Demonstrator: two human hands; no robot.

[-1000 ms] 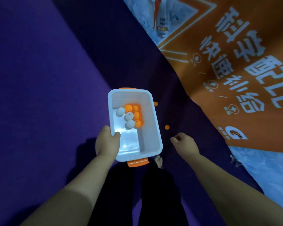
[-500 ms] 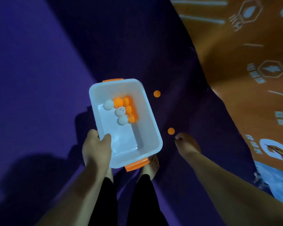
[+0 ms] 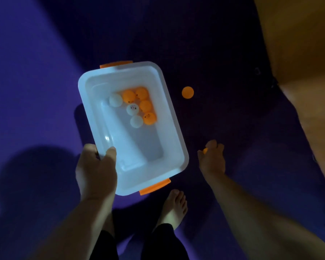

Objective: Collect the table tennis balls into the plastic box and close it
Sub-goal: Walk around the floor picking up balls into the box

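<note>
Keeping balls (image 3: 132, 109) in, the plastic box (image 3: 139, 147) is gripped open-side up at its rim by the L hand (image 3: 96, 171); an orange ball (image 3: 205, 151) is pinched in R hand (image 3: 212, 160) fingers (image 3: 212, 144).

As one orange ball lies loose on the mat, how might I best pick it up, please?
Pinch the loose orange ball across its middle, from straight above: it is round, sits free on the purple mat beside the plastic box, and a sideways touch may roll it.
</note>
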